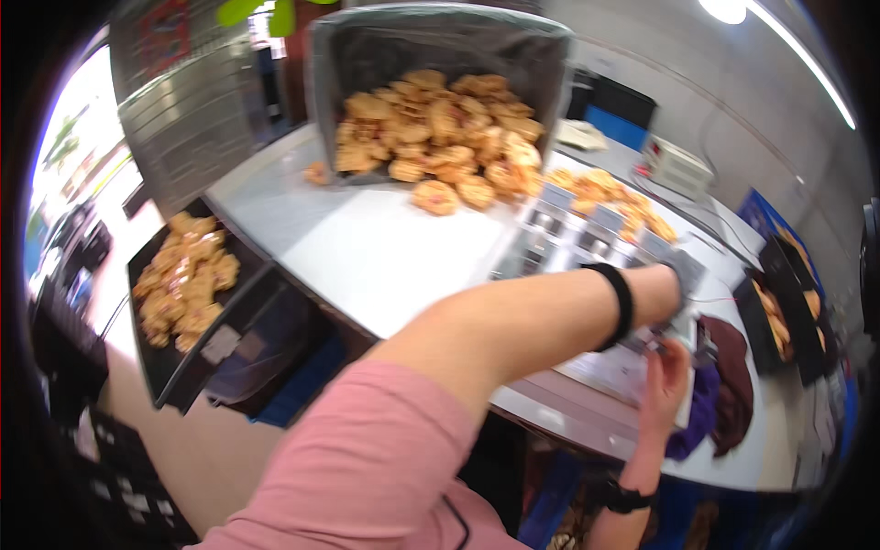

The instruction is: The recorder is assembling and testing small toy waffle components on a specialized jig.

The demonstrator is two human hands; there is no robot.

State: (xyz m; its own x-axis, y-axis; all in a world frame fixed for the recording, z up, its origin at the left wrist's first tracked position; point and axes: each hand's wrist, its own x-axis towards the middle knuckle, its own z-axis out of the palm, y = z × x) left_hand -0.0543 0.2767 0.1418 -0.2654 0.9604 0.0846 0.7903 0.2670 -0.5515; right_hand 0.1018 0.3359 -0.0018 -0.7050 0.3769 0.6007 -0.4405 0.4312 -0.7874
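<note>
My left arm in a pink sleeve reaches across to the right side of the white table, a black band around its wrist. My left hand (658,286) bends down over a row of grey metal fixtures (596,240); its fingers are hidden. Just below it, my right hand (670,371) comes up from the lower edge, fingers bent together at a small part too blurred to name. A black watch is on that wrist. Beyond the fixtures lie several yellow-tan pieces (632,203), also heaped in a tipped, grey-lined bin (440,37).
A black crate (266,284) of similar pieces stands left of the table (367,266). Purple and brown cloths (729,385) hang at the right edge, near black bins (770,312). A pale instrument box (678,163) with cables sits at the back right.
</note>
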